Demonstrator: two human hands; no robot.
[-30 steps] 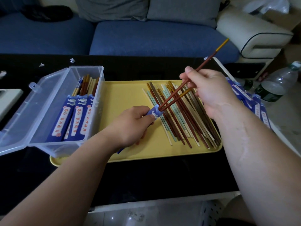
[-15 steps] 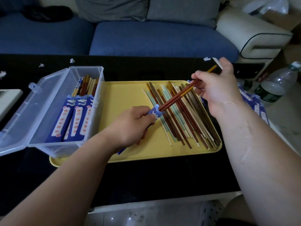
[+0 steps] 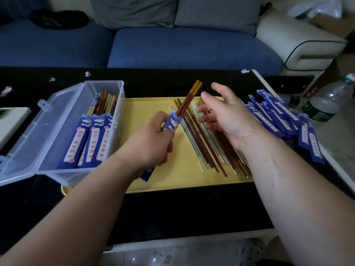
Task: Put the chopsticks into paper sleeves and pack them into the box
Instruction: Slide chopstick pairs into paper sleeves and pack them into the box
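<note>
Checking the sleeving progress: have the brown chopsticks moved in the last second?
Yes. The brown chopsticks slid down-left into the sleeve held by the left hand; their yellow ends now sit just past the far edge of the yellow tray.

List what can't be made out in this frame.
Head view only:
Held sleeve: middle hidden by left hand, so depth of its chopsticks unknown.
Loose chopsticks on tray: right hand covers some; no count.
Print on boxed sleeves: blurred, unreadable.
Box lid: cut off by left edge.
</note>
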